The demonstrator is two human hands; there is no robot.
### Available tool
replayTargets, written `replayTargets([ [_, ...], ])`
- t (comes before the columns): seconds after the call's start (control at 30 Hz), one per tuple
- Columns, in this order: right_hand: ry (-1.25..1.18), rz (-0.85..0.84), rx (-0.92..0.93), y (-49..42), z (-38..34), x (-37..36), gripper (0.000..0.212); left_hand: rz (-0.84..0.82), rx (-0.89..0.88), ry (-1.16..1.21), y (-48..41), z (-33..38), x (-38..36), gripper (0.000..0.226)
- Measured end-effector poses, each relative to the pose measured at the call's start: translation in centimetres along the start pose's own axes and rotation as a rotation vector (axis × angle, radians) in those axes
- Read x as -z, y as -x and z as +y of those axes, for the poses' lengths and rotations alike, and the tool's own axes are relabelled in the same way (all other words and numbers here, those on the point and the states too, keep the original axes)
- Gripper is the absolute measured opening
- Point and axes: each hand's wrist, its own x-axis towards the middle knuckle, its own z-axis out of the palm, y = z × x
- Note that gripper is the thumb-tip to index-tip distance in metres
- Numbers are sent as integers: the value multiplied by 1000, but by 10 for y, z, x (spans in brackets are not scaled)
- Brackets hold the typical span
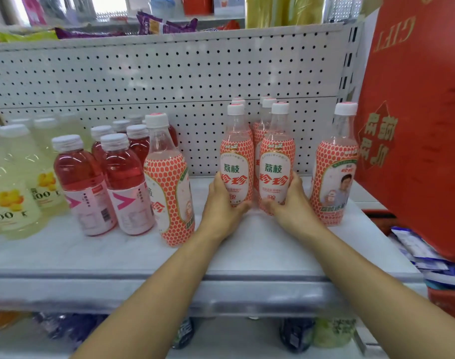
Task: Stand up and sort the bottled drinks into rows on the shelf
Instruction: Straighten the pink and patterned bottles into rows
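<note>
Shelf (247, 257), white, with a pegboard back panel (143, 73).

- Left hand (222, 203): fingers curled round the lower body of the front-left lychee bottle (236, 161), thumb on the near face.
- Right hand (290, 203): wrapped the same way round the base of the front-right lychee bottle (277, 164).
- Both bottles stand upright side by side at mid-shelf, sides just about touching, labels facing out. More white-capped bottles of the same kind (266, 104) are filed behind each, back to the panel.
- One lone lychee bottle (336, 172) stands just right of the right hand, a narrow strip of shelf between.
- Another lychee bottle (169, 182) stands well left of the left hand, with a wider bare strip between.
- Left of that are red drink bottles (84, 182) in files, then pale yellow drink bottles (14, 177) running off the frame edge.
- The shelf front is bare from the held pair to the front lip; both forearms cross it.
- A red gift bag (415, 125) crowds the shelf's right end, close beside the lone bottle.
</note>
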Motion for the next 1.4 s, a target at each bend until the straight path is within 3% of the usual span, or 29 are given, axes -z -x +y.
replayTargets([
  [0.17,77,42,94,25,-8,11,86,-57,-28,-173,38,22,19,85],
  [0.27,58,142,209,46,-13,23,63,35,-201,-240,68,28,36,74],
  [0.4,67,402,343,56,-13,41,35,210,-466,-267,87,14,54,49],
  [0.5,-56,611,326,51,-4,54,48,493,-498,-301,97,3,61,57],
  [0.6,-132,574,147,34,7,64,80,624,-257,-139,99,-6,66,80],
  [0.7,-211,373,-54,20,7,67,106,463,3,57,91,-2,71,96],
  [0.8,-189,318,-124,17,7,67,111,335,124,162,86,3,74,103],
  [0.93,-263,211,-79,24,1,69,93,271,198,46,83,-1,72,101],
  [1.07,-360,-74,-57,35,-5,68,71,165,231,36,74,-1,61,87],
  [1.17,-262,-224,-56,39,0,67,80,97,227,78,67,1,53,79],
  [1.27,30,-42,-29,44,-2,55,105,46,157,115,66,6,45,78],
  [1.4,132,139,79,50,-4,40,93,12,89,137,75,10,40,68],
])
